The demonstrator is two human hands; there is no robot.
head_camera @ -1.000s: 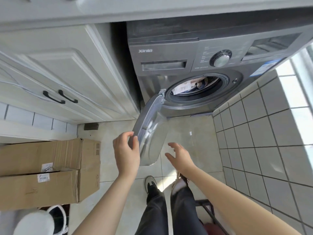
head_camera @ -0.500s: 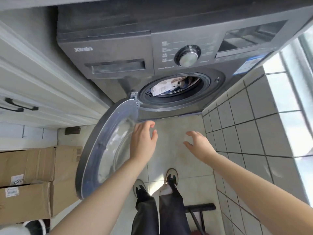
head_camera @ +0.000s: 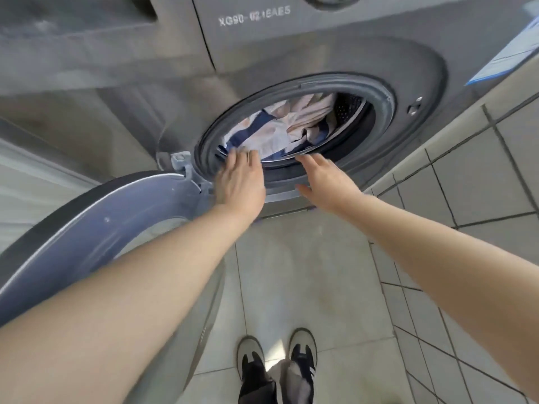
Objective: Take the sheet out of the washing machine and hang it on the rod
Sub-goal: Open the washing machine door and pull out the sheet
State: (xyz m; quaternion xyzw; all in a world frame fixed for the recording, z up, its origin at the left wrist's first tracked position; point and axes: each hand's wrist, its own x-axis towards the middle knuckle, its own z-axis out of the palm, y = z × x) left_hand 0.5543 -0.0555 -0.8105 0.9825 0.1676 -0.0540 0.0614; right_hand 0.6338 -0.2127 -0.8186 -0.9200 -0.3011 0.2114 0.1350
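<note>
A grey front-loading washing machine (head_camera: 306,48) fills the upper view, its round door (head_camera: 96,231) swung wide open to the left. Inside the drum lies the crumpled sheet (head_camera: 280,126), white and pale pink with dark blue stripes. My left hand (head_camera: 239,182) reaches to the lower left rim of the opening with fingers straight, its fingertips at the edge of the sheet. My right hand (head_camera: 326,179) is stretched out open just below the rim of the opening, holding nothing. No rod is in view.
A tiled wall (head_camera: 466,185) runs close along the right side of the machine. Pale floor tiles (head_camera: 306,281) lie below, with my two shoes (head_camera: 274,360) at the bottom. The open door takes up the space at lower left.
I have moved much closer to the machine. Both hands have travelled forward from mid-air up to the drum opening, and the door has swung fully open to the left.
</note>
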